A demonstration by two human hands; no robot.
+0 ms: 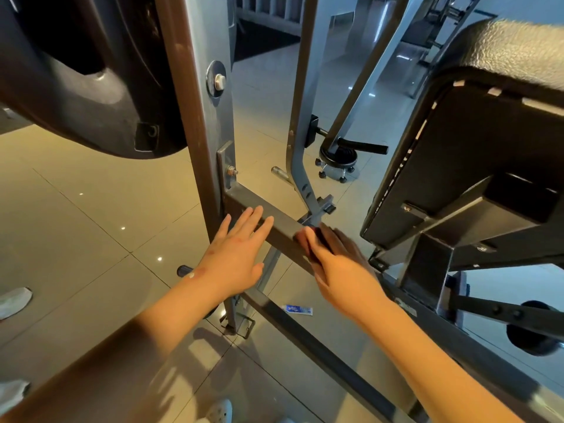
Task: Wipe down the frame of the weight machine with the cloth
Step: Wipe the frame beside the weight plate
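Fingers (253,218) of the left hand (235,257) lie straight and slightly spread, flat on top of the square steel crossbar (283,236), with the palm hanging over its near edge. On my feed the right hand (338,270) is smeared by motion, but its fingers (308,236) look curled onto a dark cloth (326,239), pinning it against the crossbar's right end. The cloth shows only as a soft, dark, shapeless patch beyond the knuckles; I cannot make out its weave.

The crossbar is a box-section tube with matte grey paint, dull and scuffed. It is bolted through a flat bracket to the upright post (195,117), a tall rectangular column whose near face reads brownish and worn. A hex bolt on a round washer (217,79) sits higher on the post. Left of the post hangs a thick black weight plate (76,71), rounded and faintly glossy, with a moulded grip slot.

To the right is a black bench pad (503,71) with pebbled vinyl, stapled along its underside. A long grey lower rail (320,346) runs diagonally beneath both forearms. Glossy beige floor tiles (76,224) reflect ceiling lights, and a small white-and-blue tube (299,309) lies on them just beside the rail.
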